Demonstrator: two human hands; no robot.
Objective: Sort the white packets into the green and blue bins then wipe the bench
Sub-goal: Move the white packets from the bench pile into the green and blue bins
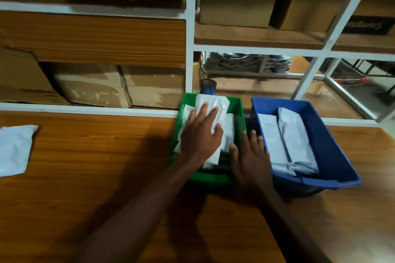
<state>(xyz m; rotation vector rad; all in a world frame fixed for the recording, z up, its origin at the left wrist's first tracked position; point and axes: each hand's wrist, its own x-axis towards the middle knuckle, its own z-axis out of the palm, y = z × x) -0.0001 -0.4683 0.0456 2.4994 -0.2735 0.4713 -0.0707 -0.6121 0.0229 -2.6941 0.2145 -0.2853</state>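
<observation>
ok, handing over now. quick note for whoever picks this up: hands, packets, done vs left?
Left hand: flat, fingers spread, pressing on the white plastic packets in the green plastic bin; no closed grip.
Right hand: open, resting on the green bin's right edge, beside the blue plastic bin.
Blue bin holds a stack of white packets.
Done: most packets binned.
Left: one loose white packet at the far left of the wooden bench, then wipe the bench. No cloth in view.

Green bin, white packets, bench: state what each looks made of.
Green bin: moulded plastic, smooth uniform walls.
White packets: probably thin plastic film, given the creases and dull sheen.
Bench: wood or wood-look laminate; grain lines, slight gloss. Which one is unclear.
</observation>
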